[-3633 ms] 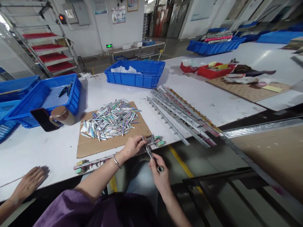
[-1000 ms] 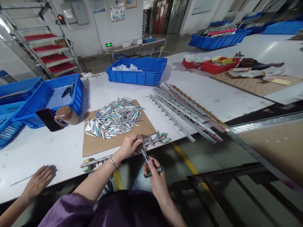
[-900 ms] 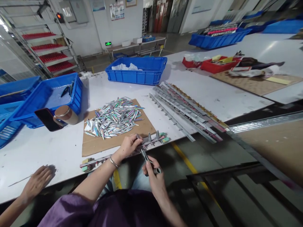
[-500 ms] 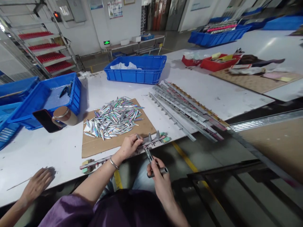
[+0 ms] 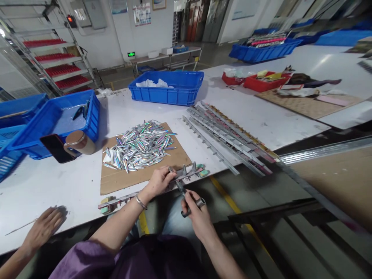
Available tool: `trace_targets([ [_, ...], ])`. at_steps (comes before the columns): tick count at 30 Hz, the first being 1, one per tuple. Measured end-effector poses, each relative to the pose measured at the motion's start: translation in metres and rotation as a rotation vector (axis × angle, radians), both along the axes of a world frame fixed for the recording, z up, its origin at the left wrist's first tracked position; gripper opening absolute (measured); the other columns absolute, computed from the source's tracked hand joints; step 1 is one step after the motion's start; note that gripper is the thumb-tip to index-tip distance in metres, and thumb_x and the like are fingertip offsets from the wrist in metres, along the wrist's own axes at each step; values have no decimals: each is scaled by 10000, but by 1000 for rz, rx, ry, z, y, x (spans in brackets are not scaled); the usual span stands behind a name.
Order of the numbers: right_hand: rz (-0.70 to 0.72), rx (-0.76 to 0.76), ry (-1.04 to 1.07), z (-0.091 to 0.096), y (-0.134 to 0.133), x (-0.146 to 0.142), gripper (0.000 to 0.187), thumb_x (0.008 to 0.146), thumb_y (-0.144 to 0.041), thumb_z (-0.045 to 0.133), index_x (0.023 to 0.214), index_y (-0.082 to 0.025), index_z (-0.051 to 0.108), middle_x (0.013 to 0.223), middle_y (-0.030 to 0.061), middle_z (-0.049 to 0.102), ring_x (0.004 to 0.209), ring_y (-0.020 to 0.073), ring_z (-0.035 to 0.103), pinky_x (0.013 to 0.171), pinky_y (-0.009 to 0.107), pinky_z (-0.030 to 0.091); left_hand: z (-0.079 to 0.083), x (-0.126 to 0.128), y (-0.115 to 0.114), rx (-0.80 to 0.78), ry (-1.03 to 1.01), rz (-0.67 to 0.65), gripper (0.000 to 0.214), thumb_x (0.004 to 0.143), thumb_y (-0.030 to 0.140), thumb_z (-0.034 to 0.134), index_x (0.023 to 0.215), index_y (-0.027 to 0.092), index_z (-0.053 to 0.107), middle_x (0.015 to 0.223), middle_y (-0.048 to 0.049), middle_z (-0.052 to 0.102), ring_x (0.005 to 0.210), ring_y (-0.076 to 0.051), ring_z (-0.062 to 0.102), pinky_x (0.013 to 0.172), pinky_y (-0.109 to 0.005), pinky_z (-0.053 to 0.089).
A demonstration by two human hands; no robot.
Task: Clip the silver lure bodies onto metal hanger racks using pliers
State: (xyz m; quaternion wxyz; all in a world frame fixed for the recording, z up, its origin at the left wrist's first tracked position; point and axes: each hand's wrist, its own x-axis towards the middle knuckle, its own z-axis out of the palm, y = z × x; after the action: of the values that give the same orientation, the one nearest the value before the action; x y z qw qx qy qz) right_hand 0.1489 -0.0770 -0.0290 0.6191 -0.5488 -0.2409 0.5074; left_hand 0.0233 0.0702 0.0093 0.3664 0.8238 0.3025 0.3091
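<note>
My left hand [image 5: 160,180], a bracelet at its wrist, has thumb and fingers closed on a small grey tapered piece [image 5: 171,169] on a long narrow rail [image 5: 119,200]. The rail lies along the table's front edge, with green and yellow pads at its ends. Upright grey tapered pieces [image 5: 194,166] stand on it to the right of those fingers. My right hand [image 5: 198,213] is wrapped round a grey metal hand tool [image 5: 181,188] with a round, tube-like end. The tool's tip points up at the rail's underside, close to my left fingers; whether it touches is unclear.
Shiny silver spindle-shaped pieces [image 5: 142,145] are heaped on cardboard [image 5: 177,152]. Metal rails [image 5: 215,153] lie to the right, overhanging the edge. Blue crates [image 5: 165,96], a mug [image 5: 83,143] and a phone [image 5: 56,149] stand behind. Another person's hand [image 5: 46,226] rests at left beside a thin stick [image 5: 20,227].
The tool in my right hand has tilted and shifted slightly, with its tube-like end a little higher. My left hand stays on the rail. The other person's hand has hardly moved.
</note>
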Motion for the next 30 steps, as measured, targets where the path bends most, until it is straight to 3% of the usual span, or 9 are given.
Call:
trace_targets([
  [6, 41, 32, -973, -17, -3, 7, 343, 967, -421, 532, 1217, -232, 671, 810, 87, 696, 704, 225, 642, 636, 323, 464, 1, -1, 0, 11, 14, -17, 330, 1020, 423, 505, 879, 168, 659, 872, -60, 696, 810, -176, 642, 768, -276, 471],
  [9, 60, 46, -1103, -15, -6, 10, 311, 949, -331, 547, 1202, -236, 700, 817, 106, 696, 750, 240, 649, 667, 335, 461, 1, 0, 0, 37, 11, -27, 334, 1026, 422, 499, 877, 169, 657, 870, -60, 691, 807, -176, 640, 764, -276, 470],
  [11, 52, 50, -798, -13, -9, 9, 295, 928, -386, 604, 1178, -254, 688, 801, 66, 687, 718, 214, 636, 640, 309, 472, 0, 0, -1, 50, 3, -33, 339, 1031, 423, 493, 879, 169, 656, 863, -60, 688, 805, -175, 639, 766, -276, 471],
  [14, 14, -32, 52, -13, -12, 9, 339, 886, -508, 674, 1094, -240, 661, 685, -18, 609, 543, 127, 527, 468, 222, 397, 0, 1, -2, 77, 3, -54, 356, 1041, 431, 474, 878, 172, 654, 856, -59, 680, 807, -174, 635, 776, -277, 473],
  [17, 56, -104, 809, -16, -13, 15, 282, 889, -402, 702, 1075, -199, 642, 630, -71, 535, 463, 61, 451, 384, 147, 282, 1, 1, -2, 103, 26, -67, 372, 1044, 447, 465, 873, 174, 649, 849, -60, 672, 803, -175, 633, 774, -278, 474],
  [20, 90, -114, 1081, -18, -13, 19, 206, 915, -271, 660, 1097, -176, 635, 625, -89, 524, 459, 40, 470, 407, 125, 314, 2, 2, -1, 116, 57, -65, 398, 1048, 468, 447, 861, 174, 641, 851, -65, 669, 810, -180, 634, 777, -285, 482],
  [23, 54, -131, 794, -18, -16, 12, 288, 876, -388, 717, 1068, -182, 655, 622, -72, 548, 462, 65, 480, 415, 162, 340, 2, 4, -2, 154, 81, -84, 424, 1055, 479, 414, 857, 176, 634, 857, -69, 661, 819, -184, 630, 781, -289, 487],
  [28, -89, -61, -414, -15, -17, 0, 444, 846, -553, 668, 1164, -242, 681, 867, 57, 741, 730, 213, 670, 651, 314, 513, 3, 6, -5, 210, 149, -100, 416, 1062, 461, 396, 865, 180, 631, 858, -68, 638, 819, -187, 609, 778, -292, 486],
  [30, -56, -98, -694, -14, -15, 1, 458, 874, -546, 602, 1229, -266, 670, 1050, 92, 764, 878, 263, 707, 731, 353, 523, 3, 6, -5, 209, 157, -80, 415, 1063, 455, 394, 868, 179, 636, 857, -68, 632, 815, -187, 606, 774, -292, 485],
])
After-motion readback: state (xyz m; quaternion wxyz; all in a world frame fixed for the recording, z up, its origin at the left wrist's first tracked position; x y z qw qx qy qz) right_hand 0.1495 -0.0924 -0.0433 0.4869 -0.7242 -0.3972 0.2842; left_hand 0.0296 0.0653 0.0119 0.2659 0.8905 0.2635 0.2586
